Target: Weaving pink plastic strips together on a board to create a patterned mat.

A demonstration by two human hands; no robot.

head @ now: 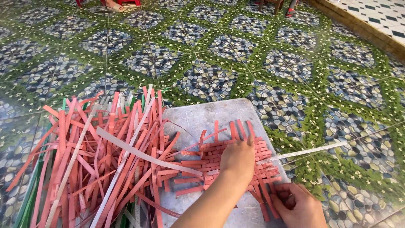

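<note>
— Red strips everywhere. What are the hands doing, nearest first?

— The right hand (297, 204) is at the bottom edge, fingers curled around the ends of a few red strips that stick out of the near corner of the woven mat (230, 162). Its grip looks closed on them, though the fingertips are partly hidden.

— And the other?

— The left hand (238, 158) lies flat on the mat, fingers spread narrow, pressing the weave down. It holds nothing.

— Where does the mat sit?

— On a grey board (202, 116) laid on the floor, toward the board's right side. Loose upright strips poke from its far edge.

— Which step would you say this is?

— My guess: tightening or tucking a strip at the near corner, while the flat hand keeps the rows from shifting. The patch is small, so the weave looks early.

— What would the next move need?

— Steady downward pressure and a pull along the strip's line, not sideways, or the rows could gape.

— Anything else about?

— A pale strip (303, 151) runs out to the right from under the mat. Left of the board lies a loose pile of strips (93, 156), mostly red, some white and green. Beyond is patterned tile floor (219, 55).
</note>
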